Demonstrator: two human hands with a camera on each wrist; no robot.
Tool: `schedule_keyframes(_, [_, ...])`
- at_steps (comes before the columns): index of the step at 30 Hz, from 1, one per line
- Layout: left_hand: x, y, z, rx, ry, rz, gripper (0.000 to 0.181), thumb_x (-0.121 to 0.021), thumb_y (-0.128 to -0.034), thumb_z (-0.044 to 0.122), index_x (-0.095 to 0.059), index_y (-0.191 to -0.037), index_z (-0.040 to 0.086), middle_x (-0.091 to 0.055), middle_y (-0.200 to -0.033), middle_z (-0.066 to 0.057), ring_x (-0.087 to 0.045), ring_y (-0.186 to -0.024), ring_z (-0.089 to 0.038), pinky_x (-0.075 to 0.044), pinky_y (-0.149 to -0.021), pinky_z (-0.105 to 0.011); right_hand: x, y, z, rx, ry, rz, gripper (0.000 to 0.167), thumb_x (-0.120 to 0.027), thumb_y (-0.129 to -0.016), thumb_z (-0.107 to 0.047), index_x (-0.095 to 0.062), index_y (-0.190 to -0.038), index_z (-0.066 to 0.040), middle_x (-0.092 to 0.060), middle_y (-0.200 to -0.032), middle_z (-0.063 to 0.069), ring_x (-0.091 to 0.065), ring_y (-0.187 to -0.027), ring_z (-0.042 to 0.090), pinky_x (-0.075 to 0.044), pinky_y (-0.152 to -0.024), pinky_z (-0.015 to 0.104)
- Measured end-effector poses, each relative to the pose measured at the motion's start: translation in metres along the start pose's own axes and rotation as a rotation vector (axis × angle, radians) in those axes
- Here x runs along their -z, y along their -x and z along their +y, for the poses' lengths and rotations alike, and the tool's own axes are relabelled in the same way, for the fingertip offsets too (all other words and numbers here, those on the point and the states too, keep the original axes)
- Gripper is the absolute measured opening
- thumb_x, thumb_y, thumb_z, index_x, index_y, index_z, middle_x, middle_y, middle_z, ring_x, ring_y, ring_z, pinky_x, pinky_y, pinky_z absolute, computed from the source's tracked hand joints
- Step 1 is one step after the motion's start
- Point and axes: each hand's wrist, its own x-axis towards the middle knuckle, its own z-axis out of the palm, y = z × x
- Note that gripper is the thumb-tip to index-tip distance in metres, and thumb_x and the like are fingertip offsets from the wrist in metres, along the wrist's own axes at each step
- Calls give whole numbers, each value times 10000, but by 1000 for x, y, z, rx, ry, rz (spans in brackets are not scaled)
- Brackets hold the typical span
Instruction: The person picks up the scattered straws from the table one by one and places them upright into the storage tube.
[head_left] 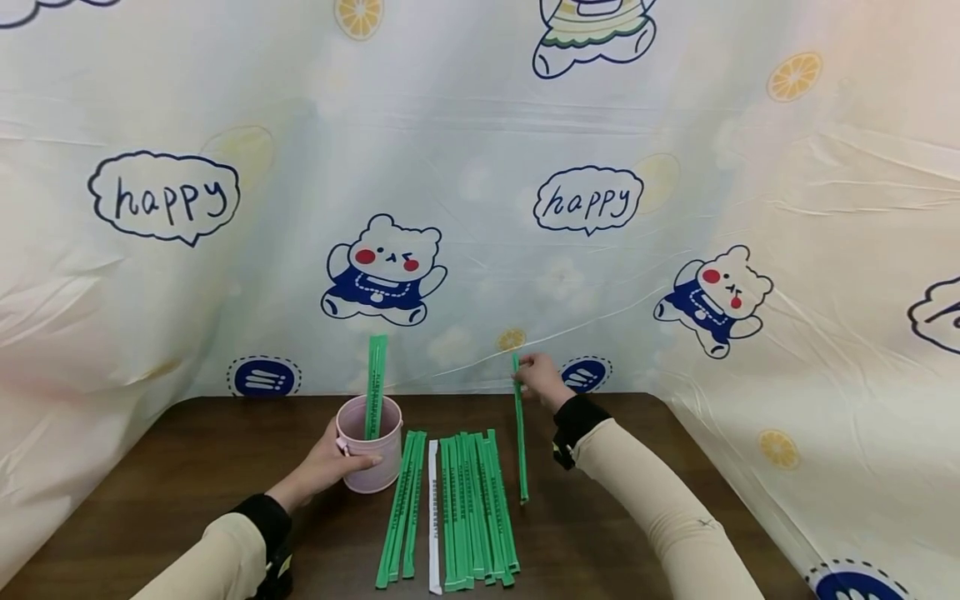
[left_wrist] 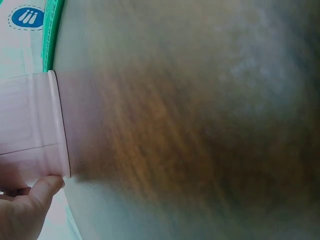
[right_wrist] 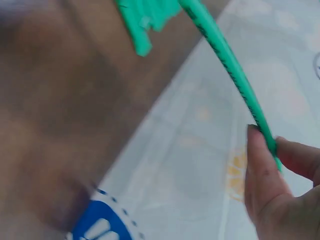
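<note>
Head cam: your L hand [head_left: 322, 467] grips the pink cup [head_left: 375, 471], green sticks [head_left: 377, 387] standing inside; your R hand [head_left: 542, 379] pinches a single green stick [head_left: 520, 442], R of the green row [head_left: 476, 512] & white stick [head_left: 433, 517] on the table [head_left: 585, 550].
L wrist cam: your thumb's on the cup's side.
R wrist cam: you're pinching the stick nr one end, btwn thumb & finger.

A dark brown, wood-toned tabletop [head_left: 585, 554] with rounded far corners stands before a creased, pale cream-and-blue sheet [head_left: 465, 125] that hangs behind it and along both sides. Printed on the sheet are two white, red-cheeked cartoon bears [head_left: 378, 287] in navy outfits, one near the middle and one tilted farther right, two cloud-shaped, navy-outlined bubbles [head_left: 164, 198] reading "happy", several round yellow-orange citrus slices [head_left: 794, 77], and navy ovals [head_left: 264, 377] with white marks and dashed rims lower down
</note>
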Motion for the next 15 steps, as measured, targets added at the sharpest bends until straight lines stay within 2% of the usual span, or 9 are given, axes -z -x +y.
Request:
schedule_keyframes(2, [0,0,-1,3,6,-1,1043,-795,-883,252,-58,-1588,35,-295,-1584,-277,-372,-1426,-464,-334,-1173,-689,2,-2,-12,56,-22,14,374,-549,-1001,41,-521,-1369,101,-617,-1199,265,-666,-1083,381,-617,-849,401])
schedule_keyframes(4, [0,-1,-2,3,2,-2,1043,-791,-889,246,-50,-1589,24,-295,-1581,-284,-376,-1421,-468,-341,-1168,-688,4,-5,-24,117,-43,39,390,-559,-1001,35,-517,-1386,87,-596,-1214,254,-635,-1157,409,-614,-913,438])
schedule_keyframes(11, [1,-2,-3,4,2,1,1044,-786,-888,226,-44,-1593,18,-298,-1583,-286,-380,-1422,-468,-348,-1162,-687,1,-12,-68,317,-102,136,383,-586,-1017,-41,-537,-1391,21,-613,-1236,219,-636,-1113,305,-614,-915,385])
schedule_keyframes(15, [1,-2,-2,2,-7,3,1045,-787,-886,232,-49,-1593,18,-302,-1582,-287,-382,-1422,-471,-353,-1159,-686,-8,-12,-93,391,-180,165,374,-606,-1008,-40,-558,-1375,17,-630,-1240,227,-648,-1075,259,-619,-907,367])
